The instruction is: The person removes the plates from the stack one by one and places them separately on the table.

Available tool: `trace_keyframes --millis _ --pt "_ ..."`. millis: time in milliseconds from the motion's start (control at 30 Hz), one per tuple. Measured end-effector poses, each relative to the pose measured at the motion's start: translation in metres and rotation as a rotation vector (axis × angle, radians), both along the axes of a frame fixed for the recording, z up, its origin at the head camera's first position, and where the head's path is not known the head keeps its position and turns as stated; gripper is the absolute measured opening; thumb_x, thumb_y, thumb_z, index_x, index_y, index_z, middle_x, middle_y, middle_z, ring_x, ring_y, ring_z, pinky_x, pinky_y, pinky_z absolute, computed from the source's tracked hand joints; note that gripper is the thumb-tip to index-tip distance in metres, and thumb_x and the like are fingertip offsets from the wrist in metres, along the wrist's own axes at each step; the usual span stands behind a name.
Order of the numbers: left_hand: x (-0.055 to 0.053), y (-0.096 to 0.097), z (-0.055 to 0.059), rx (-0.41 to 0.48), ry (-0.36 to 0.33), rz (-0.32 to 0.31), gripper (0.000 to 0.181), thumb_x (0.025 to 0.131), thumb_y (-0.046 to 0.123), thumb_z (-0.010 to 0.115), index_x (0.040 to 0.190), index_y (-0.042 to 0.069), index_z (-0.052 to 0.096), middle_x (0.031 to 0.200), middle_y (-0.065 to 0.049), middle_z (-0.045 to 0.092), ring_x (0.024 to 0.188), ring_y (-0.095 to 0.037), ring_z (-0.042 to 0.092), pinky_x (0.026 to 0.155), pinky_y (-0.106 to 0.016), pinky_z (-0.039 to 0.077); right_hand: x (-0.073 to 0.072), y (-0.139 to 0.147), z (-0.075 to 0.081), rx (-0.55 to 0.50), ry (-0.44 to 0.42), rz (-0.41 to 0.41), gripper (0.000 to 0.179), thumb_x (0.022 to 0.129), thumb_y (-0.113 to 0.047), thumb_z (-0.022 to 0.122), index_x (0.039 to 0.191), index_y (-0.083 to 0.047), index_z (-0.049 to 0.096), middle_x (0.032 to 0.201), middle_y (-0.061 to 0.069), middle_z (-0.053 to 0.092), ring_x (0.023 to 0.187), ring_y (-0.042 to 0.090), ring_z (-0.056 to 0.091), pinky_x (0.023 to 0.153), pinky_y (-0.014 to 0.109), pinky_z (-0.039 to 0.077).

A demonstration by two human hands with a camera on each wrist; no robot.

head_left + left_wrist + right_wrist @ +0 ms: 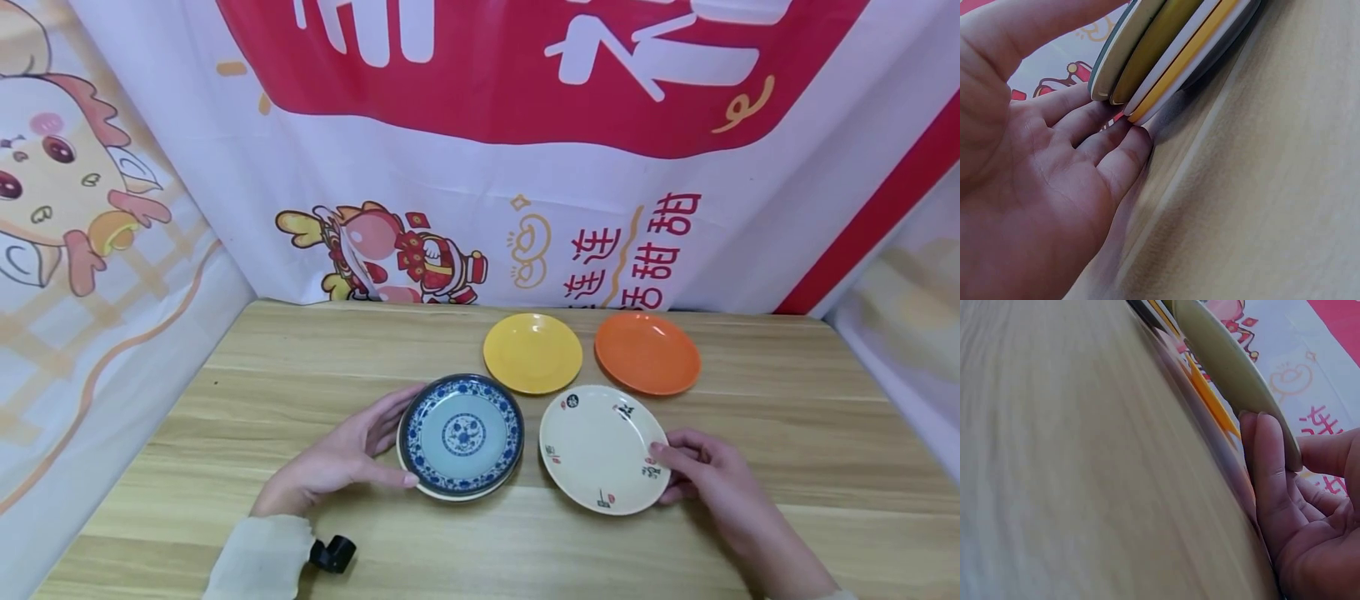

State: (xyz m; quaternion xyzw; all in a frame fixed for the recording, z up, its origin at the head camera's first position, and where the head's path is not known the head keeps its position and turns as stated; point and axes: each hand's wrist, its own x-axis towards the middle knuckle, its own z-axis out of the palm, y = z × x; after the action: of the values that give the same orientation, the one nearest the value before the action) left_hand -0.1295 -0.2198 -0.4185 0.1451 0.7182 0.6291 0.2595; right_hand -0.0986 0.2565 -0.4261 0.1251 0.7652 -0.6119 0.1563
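Observation:
My left hand (352,454) rests against the left side of a plate stack, its thumb at the near rim and its fingers along the far left. On top lies a blue-and-white patterned plate (465,436) with a dark rim. The left wrist view shows the stack edge-on, with a yellow-orange plate edge (1179,65) among white and olive ones, and fairly straight fingers (1124,164) at the rims. To the right, my right hand (712,475) pinches a cream plate (600,446) with small dark and red characters, thumb over the rim, fingers underneath. It is raised and tilted in the right wrist view.
Behind the stack a yellow plate (533,354) lies on the wooden table (420,550), with an orange plate (648,354) to its right. A printed cloth (480,192) hangs along the back edge, and more cloth hangs at both sides.

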Motion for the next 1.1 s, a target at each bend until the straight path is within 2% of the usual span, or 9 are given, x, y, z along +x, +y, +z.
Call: trace_keyframes --millis 500,1100 --pt "-0.0004 -0.0001 -0.0004 -0.002 0.0 -0.001 0.116 0.081 0.004 0.092 0.172 0.023 0.023 0.182 -0.005 0.02 0.169 -0.033 0.012 0.135 -0.048 0.016 0.0032 0.0108 -0.0004 0.028 -0.009 0.037 0.038 0.107 -0.023 0.067 0.13 0.006 0.061 0.091 0.003 0.074 0.079 0.02 0.071 0.072 0.034 0.068" --pt "0.0008 0.0005 0.0008 0.001 -0.001 -0.002 0.116 0.08 0.004 0.091 0.173 0.022 0.023 0.182 -0.005 0.02 0.169 -0.033 0.012 0.136 -0.05 0.014 0.0017 0.0107 -0.0049 0.083 -0.007 0.029 0.039 0.108 -0.02 0.067 0.133 0.009 0.059 0.088 0.003 0.075 0.069 0.02 0.072 0.066 0.034 0.068"
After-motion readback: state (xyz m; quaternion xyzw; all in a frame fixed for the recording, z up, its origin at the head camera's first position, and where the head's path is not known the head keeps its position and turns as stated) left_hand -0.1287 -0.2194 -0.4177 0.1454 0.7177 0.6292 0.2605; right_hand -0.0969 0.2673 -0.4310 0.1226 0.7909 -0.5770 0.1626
